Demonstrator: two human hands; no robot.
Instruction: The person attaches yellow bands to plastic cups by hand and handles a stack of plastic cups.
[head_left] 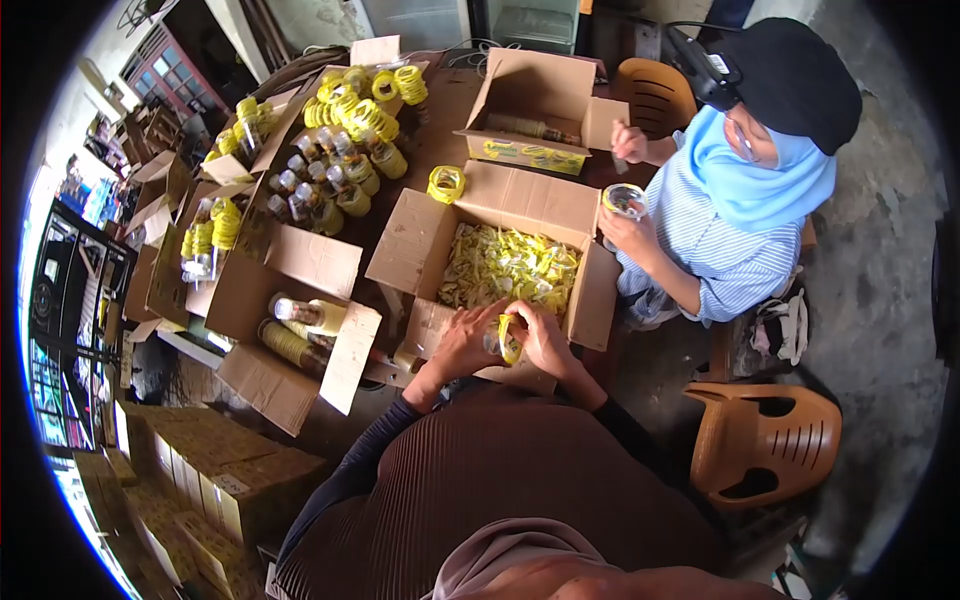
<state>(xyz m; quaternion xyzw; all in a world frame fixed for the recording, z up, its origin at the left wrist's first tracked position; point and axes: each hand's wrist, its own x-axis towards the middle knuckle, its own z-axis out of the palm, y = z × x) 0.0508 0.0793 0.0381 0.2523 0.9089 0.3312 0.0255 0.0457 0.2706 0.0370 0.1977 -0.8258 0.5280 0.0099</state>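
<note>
My left hand and my right hand are together at the near edge of an open cardboard box. Between them they hold a small clear item with a yellow band, its details partly covered by my fingers. Both hands have their fingers closed around it. Just beyond, the box holds a heap of yellow and white wrapped pieces. A yellow ring-shaped roll rests at the box's far left corner.
Across at the right, a co-worker holds a round dark item. Left are boxes with yellow rings, clear-topped containers and stacked rolls. Another open box stands behind; an orange chair is at lower right.
</note>
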